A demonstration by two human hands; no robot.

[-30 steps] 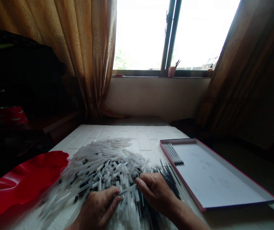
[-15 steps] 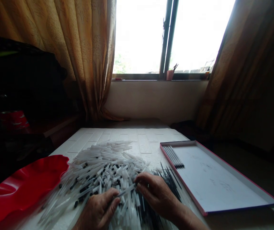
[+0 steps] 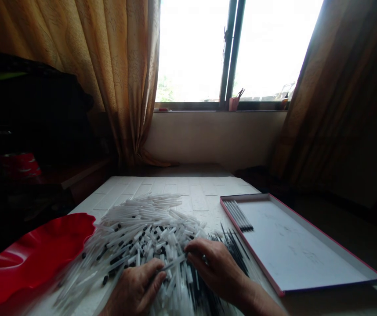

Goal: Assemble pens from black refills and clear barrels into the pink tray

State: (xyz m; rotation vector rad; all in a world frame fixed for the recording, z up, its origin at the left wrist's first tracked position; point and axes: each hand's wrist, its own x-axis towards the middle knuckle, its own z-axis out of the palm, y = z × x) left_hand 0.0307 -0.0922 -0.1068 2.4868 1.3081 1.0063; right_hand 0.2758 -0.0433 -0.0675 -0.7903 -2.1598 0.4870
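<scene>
A large heap of clear plastic tubes (image 3: 145,237), many with black ends, covers the white board in front of me. My left hand (image 3: 135,285) rests at the near edge of the heap, and my right hand (image 3: 216,267) lies just to its right. One clear tube (image 3: 173,263) runs between them, its ends at the fingertips of both hands. A bunch of thin black pen refills (image 3: 233,248) fans out beyond my right hand, partly hidden under it. More black refills (image 3: 239,215) lie in a neat row inside a shallow white tray (image 3: 294,250) with a pink rim.
A red wavy-edged plastic dish (image 3: 33,259) sits left of the heap. The white brick-patterned board (image 3: 198,186) extends behind it. Curtains (image 3: 122,79) hang beside a bright window, and a pink cup holding tools (image 3: 233,103) stands on the sill.
The view has tilted slightly, so the table sits a little lower in the picture. My hands stay close to the same tube, with only small finger movement.
</scene>
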